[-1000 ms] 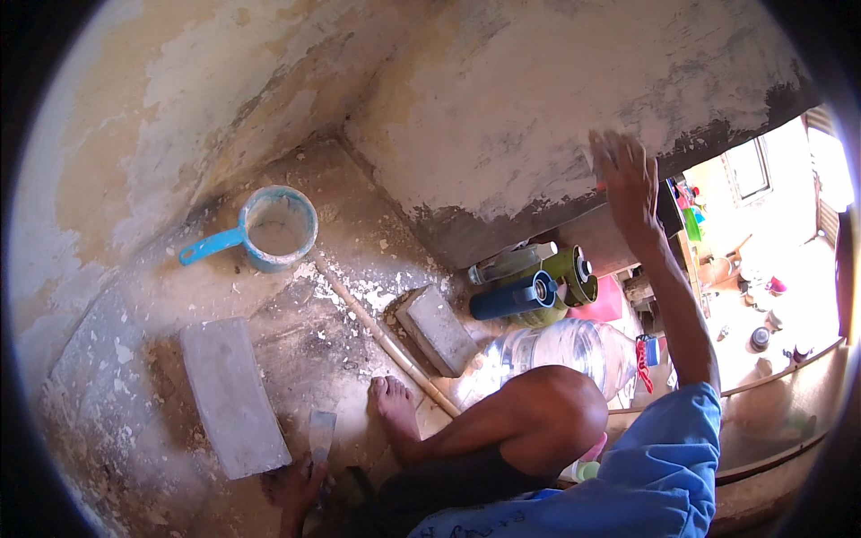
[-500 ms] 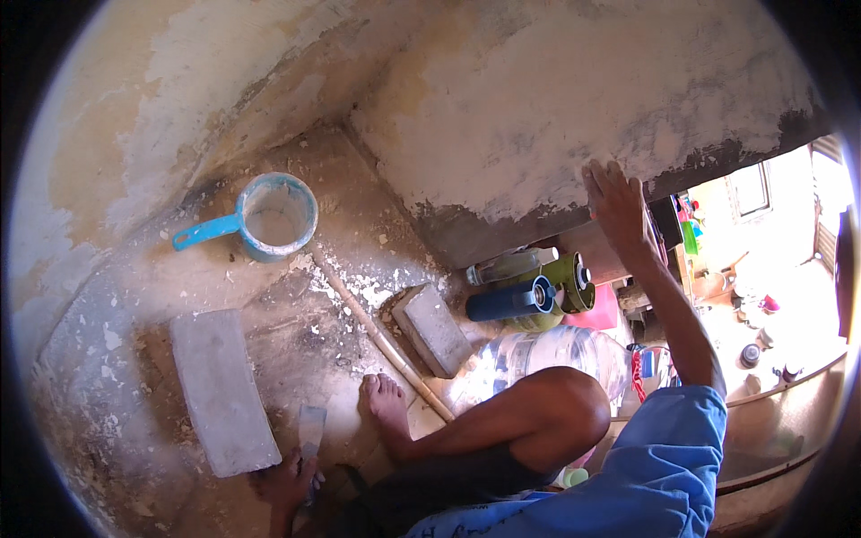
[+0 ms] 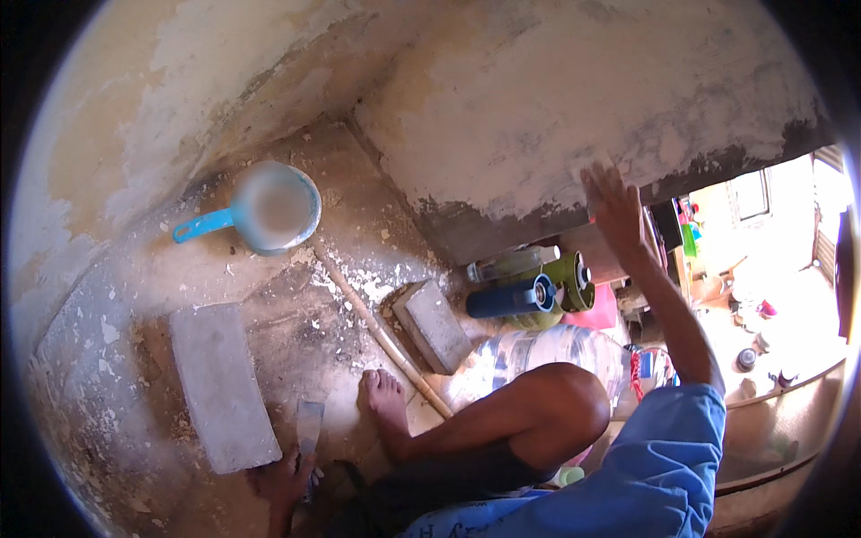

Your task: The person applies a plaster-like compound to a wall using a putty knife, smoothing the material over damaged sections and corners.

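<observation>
My right hand point(image 3: 615, 212) lies flat on the patchy plastered wall point(image 3: 529, 117), near its dark lower edge, with fingers stretched out and nothing held. Down at the floor, my left hand point(image 3: 283, 484) is closed round a putty knife point(image 3: 309, 427), its flat metal blade pointing up and away from me. Beside that hand lies a grey rectangular block point(image 3: 224, 386); its near end is close to my fingers. A light blue dipper point(image 3: 314, 202) with a long handle stands farther off on the floor; its inside is blurred.
A bamboo stick point(image 3: 381, 332) lies across the paint-flecked floor point(image 3: 287, 336), near my bare foot. Past it are a second grey block point(image 3: 432, 327), a blue bottle point(image 3: 502, 303), a green jug point(image 3: 574, 281) and a large clear water bottle point(image 3: 560, 354). A bright lower area opens at right.
My right hand has slid slightly down the wall, its fingers a little more spread. My left hand keeps hold of the putty knife in the same place.
</observation>
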The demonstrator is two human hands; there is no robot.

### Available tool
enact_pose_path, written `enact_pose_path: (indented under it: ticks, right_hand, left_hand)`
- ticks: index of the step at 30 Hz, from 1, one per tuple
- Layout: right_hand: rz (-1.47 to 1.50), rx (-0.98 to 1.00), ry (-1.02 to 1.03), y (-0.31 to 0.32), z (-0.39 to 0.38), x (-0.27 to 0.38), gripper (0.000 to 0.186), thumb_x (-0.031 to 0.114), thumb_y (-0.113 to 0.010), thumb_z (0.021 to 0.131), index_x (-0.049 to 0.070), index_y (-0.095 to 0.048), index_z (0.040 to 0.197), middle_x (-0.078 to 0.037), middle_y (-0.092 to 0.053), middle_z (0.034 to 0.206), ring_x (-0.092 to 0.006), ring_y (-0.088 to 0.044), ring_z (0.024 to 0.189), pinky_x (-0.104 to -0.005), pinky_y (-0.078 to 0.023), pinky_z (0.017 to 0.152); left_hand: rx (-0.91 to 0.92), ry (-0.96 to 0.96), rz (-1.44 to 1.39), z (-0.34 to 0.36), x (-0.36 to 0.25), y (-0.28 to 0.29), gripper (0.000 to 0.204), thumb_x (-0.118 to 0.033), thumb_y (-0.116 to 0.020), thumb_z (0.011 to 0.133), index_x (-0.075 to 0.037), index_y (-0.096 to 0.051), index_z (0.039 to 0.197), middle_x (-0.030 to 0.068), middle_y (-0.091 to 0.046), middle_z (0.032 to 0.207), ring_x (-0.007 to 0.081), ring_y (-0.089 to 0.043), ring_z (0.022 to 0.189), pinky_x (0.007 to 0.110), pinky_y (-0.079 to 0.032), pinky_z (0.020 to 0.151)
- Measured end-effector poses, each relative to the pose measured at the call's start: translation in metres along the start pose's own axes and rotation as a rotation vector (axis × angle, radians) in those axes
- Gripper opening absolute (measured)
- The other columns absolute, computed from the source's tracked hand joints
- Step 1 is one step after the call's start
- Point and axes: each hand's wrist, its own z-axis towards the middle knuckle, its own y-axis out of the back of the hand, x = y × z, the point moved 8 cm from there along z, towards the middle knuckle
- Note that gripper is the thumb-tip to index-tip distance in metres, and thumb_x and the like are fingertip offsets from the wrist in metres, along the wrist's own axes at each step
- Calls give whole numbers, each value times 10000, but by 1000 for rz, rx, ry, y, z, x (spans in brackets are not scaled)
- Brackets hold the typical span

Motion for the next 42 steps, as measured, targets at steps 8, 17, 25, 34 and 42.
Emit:
enact_pose_path:
  ticks: [8, 17, 25, 34, 42]
  right_hand:
    - [-54, -112, -295, 48, 69, -68, 700, 224, -666, 768, 190, -421, 1423, -54, -484, 1325, -254, -474, 1189, -402, -435, 825]
    - [103, -59, -64, 12, 27, 23, 631, 165, -632, 800, 115, -435, 1397, -80, -484, 1325, -272, -462, 1203, -424, -419, 848]
    - [66, -199, -155, 59, 56, -55, 652, 176, -678, 754, 164, -483, 1377, -72, -514, 1304, -256, -467, 1215, -426, -411, 887]
    - [121, -250, -79, 39, 69, -54, 667, 203, -690, 748, 206, -483, 1381, -55, -509, 1302, -245, -470, 1210, -404, -421, 887]
    - [176, -155, -11, 20, 25, -2, 618, 189, -669, 752, 228, -527, 1352, -48, -531, 1296, -233, -500, 1185, -404, -422, 836]
  left_hand:
    - [68, 69, 11, -15, -81, 7, 478, -393, -607, 913, 7, -593, 1174, 153, -672, 898, 260, -648, 827, 382, -493, 750]
    - [23, 33, -38, -18, -88, 12, 439, -366, -605, 910, -10, -604, 1167, 153, -676, 863, 258, -650, 773, 374, -502, 721]
    - [-87, -29, 165, -5, -28, 16, 486, -386, -596, 911, -1, -581, 1208, 180, -661, 966, 273, -631, 852, 371, -486, 779]
    - [-46, 91, 297, -21, -89, 21, 682, -505, -592, 885, 21, -532, 1315, 270, -619, 1174, 363, -598, 1089, 411, -442, 961]
    - [31, 117, 104, -17, -85, 10, 634, -478, -596, 894, 29, -559, 1272, 238, -641, 1116, 344, -611, 1040, 408, -456, 927]
